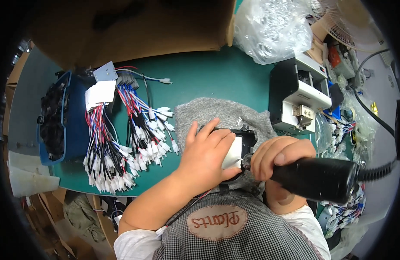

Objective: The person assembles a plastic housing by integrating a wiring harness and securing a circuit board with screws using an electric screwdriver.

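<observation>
Under my left hand lies a black plastic housing with a white plate set in it. The left fingers stretch over its far side and the thumb rests at its near edge, holding it. My right hand is wrapped round a black electric screwdriver, tilted almost level. Its knurled tip end points at the right side of the housing; the bit's exact contact is too small to tell. A grey cloth lies beneath the housing.
Bundles of wired white connectors and white plates lie left, beside a blue bin of black parts. A cardboard box overhangs the far side. A black-and-white machine stands right, near clear plastic bags and a fan.
</observation>
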The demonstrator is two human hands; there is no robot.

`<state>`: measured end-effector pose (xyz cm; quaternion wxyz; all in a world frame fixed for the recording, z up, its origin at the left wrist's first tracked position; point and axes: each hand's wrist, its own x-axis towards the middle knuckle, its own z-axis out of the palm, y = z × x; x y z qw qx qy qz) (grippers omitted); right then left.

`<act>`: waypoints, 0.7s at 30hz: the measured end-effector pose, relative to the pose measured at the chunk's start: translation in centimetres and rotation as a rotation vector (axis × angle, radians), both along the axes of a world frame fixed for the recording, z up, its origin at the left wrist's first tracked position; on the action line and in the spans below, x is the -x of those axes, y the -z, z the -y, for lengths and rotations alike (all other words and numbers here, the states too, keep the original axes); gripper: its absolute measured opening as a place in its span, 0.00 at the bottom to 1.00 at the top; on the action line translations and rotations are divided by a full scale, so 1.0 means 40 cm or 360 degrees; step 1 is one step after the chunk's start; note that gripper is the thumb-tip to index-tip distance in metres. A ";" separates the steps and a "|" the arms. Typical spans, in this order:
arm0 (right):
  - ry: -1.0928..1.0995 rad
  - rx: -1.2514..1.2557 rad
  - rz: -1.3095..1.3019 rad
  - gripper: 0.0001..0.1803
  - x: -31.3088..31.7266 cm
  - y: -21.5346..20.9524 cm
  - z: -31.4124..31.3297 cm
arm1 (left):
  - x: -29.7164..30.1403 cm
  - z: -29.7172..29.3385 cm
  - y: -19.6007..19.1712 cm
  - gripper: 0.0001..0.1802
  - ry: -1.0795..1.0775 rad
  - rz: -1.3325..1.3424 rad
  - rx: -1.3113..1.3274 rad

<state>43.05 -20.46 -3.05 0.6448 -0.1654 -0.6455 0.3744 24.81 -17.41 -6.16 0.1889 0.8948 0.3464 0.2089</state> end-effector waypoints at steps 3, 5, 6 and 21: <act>0.0042 0.0289 -0.0408 0.31 -0.006 0.021 0.032 | -0.004 -0.003 0.003 0.40 0.0036 0.0020 0.0064; 0.0057 0.0476 -0.0543 0.29 -0.017 0.010 0.039 | -0.005 -0.005 0.007 0.41 0.0097 0.0000 0.0022; 0.0280 0.0376 -0.0489 0.29 -0.024 -0.007 0.042 | -0.006 -0.005 0.010 0.41 0.0059 0.0023 0.0028; 0.1230 -0.0017 -0.0582 0.25 -0.300 -0.025 0.025 | -0.039 -0.003 0.009 0.41 0.0052 -0.0047 -0.0024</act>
